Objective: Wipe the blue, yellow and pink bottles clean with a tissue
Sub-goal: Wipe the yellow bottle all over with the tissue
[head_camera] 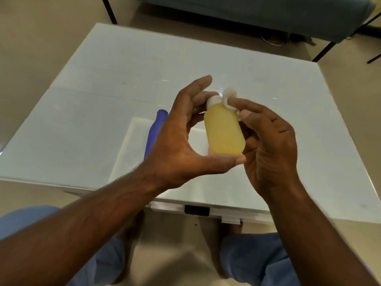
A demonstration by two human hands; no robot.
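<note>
A yellow bottle [223, 132] with a white cap is held above the table, cap pointing away from me. My left hand [183, 141] grips it, thumb under its base and fingers behind the cap end. My right hand [270, 141] pinches a crumpled white tissue [230, 98] against the bottle's shoulder beside the cap. A blue bottle [155, 129] lies on the table to the left, partly hidden behind my left hand. No pink bottle is visible.
The white glossy table [82, 112] fills the middle of the view, its near edge just above my knees. A dark sofa [247, 15] with thin black legs stands beyond the far edge. Beige floor surrounds the table.
</note>
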